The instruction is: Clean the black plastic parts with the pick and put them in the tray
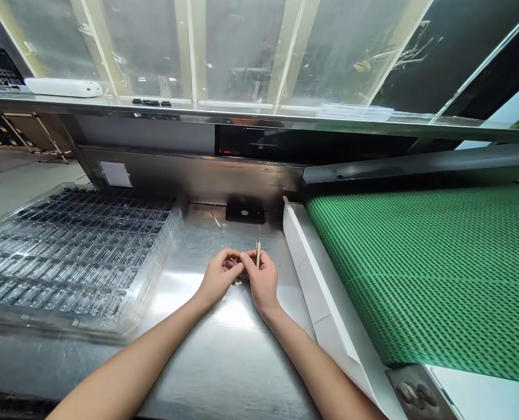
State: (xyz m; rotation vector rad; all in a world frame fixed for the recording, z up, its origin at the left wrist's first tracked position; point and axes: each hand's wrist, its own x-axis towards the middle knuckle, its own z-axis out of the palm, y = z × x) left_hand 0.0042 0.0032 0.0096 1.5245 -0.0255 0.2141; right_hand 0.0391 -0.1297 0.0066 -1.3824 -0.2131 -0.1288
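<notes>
My left hand (pixel 220 276) and my right hand (pixel 263 279) meet over the steel bench (pixel 237 361), thumbs and fingertips close together. Upright in my right hand is a slim pick-like tool (pixel 258 252) with a pale handle and a thin metal tip pointing away from me. The fingers of my left hand are pinched round something small, mostly hidden by the fingertips. Several tiny pieces (pixel 237 282) show at or below the hands, too small to name. Beyond them lies a flat black block (pixel 245 211) with a pale round spot, and a thin white stick (pixel 216 220) to its left.
At the left, stacked clear plastic trays (pixel 66 256) have dark parts in their far rows. A white raised edge (pixel 316 280) separates the bench from a green mesh conveyor belt (pixel 425 268) at the right. A metal shelf (pixel 250 114) crosses above, carrying a white device (pixel 64 87).
</notes>
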